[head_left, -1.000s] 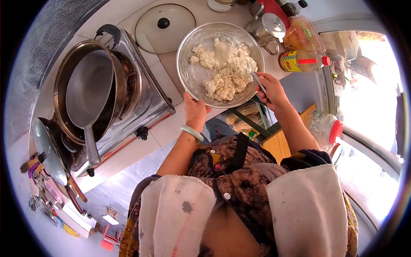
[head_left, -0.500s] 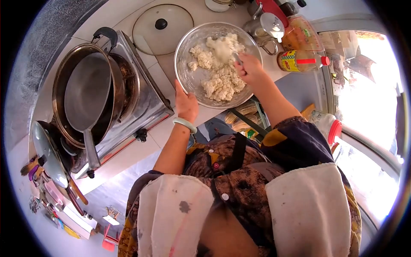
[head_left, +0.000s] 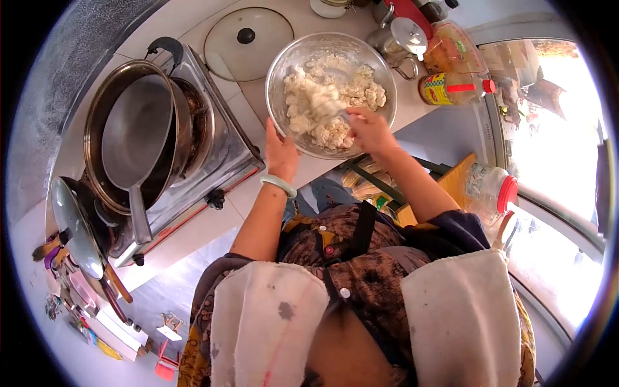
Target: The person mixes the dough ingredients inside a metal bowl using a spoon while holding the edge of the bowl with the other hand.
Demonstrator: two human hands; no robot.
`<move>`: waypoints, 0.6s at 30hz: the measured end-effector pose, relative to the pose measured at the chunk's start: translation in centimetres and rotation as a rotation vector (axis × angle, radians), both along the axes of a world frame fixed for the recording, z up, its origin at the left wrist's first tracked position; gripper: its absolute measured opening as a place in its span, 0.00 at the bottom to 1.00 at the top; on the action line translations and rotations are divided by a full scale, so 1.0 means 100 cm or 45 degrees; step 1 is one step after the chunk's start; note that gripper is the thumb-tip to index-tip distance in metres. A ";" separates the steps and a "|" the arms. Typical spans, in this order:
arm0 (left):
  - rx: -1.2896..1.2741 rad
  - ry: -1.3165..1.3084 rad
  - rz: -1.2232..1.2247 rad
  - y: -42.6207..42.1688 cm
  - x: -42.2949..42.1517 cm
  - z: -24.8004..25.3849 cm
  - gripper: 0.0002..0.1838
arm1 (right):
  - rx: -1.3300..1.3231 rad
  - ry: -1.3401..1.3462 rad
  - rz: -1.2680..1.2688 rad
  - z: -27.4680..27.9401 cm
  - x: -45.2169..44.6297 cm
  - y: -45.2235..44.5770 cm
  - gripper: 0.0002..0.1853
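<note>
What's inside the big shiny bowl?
The bowl holds pale, lumpy clumps and the end of a utensil held in the right hand. The clumps cover the bottom beneath them, so that part is hidden, and the utensil's end is blurred.

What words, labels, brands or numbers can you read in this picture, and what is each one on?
None can be read for certain.
Yellow label on the red-capped bottle: printed, too small and blurred.
Orange-tinted container behind that bottle: print too blurred.
Red-lidded jar: faint markings, and I can't tell whether they are lettering.
</note>
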State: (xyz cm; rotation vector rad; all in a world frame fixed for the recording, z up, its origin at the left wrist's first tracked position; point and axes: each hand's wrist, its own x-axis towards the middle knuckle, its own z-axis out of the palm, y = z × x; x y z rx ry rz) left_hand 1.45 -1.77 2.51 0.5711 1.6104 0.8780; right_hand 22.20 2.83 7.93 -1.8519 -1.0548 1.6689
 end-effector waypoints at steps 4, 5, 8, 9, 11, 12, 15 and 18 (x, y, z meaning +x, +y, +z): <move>-0.014 -0.023 -0.012 0.000 0.000 0.008 0.36 | -0.106 0.242 -0.308 0.020 0.041 0.016 0.21; -0.023 -0.013 -0.012 0.000 0.000 0.007 0.36 | -0.107 0.197 -0.323 0.021 0.045 0.022 0.22; -0.041 0.012 -0.008 0.000 0.000 0.007 0.36 | -0.092 0.061 -0.360 0.014 0.051 0.043 0.23; -0.040 0.015 -0.003 0.000 0.001 0.010 0.36 | -0.097 0.046 -0.363 0.008 0.050 0.053 0.22; -0.064 0.022 -0.029 0.003 0.001 0.011 0.36 | -0.106 0.015 -0.373 -0.006 0.049 0.073 0.21; -0.088 0.026 -0.049 0.004 0.000 0.010 0.37 | -0.039 -0.032 -0.279 -0.014 0.046 0.083 0.20; -0.090 0.064 -0.068 0.001 -0.001 0.008 0.38 | -0.029 -0.178 -0.106 -0.016 0.042 0.104 0.20; -0.051 0.037 -0.062 0.004 -0.001 0.011 0.39 | 0.114 -0.253 0.185 -0.024 0.024 0.122 0.22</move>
